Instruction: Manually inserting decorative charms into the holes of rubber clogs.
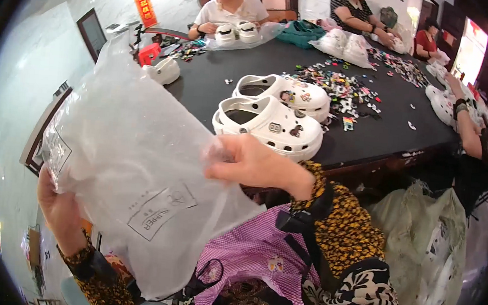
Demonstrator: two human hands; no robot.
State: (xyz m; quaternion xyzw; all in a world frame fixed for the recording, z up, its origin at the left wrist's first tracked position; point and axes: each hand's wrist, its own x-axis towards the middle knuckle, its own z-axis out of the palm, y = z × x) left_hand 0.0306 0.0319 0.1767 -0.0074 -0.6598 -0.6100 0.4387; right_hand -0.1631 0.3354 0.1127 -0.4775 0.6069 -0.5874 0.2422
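We hold a large clear, crinkled plastic bag with a printed label [139, 167] up in front of us, just short of the near edge of the black-topped work table [215, 84]; our left hand [59, 209] is closed on the bag's lower left edge, the thumb pressed over the film, and our right hand [251, 164] pinches the bag's right edge between thumb and fingers, so both hands are clamped on the same bag; the bag hangs tilted, its upper corner rising toward the table's far left end. On the table, just beyond our right hand, stands a pair of white foam clogs with thick soles and small coloured charms [272, 117], the two shoes side by side and touching, near the table's front edge; further in from that edge, toward the table's middle, lies a loose scatter of small multicoloured shoe charms [341, 88]; at the table's far left end sit a single white clog [163, 70] and a small red object [148, 53]. Across the table a person in a white shirt [229, 8] handles another pair of white clogs; more people sit along the far and right sides. Below the table's right corner slumps a pale greenish plastic sack [426, 236].
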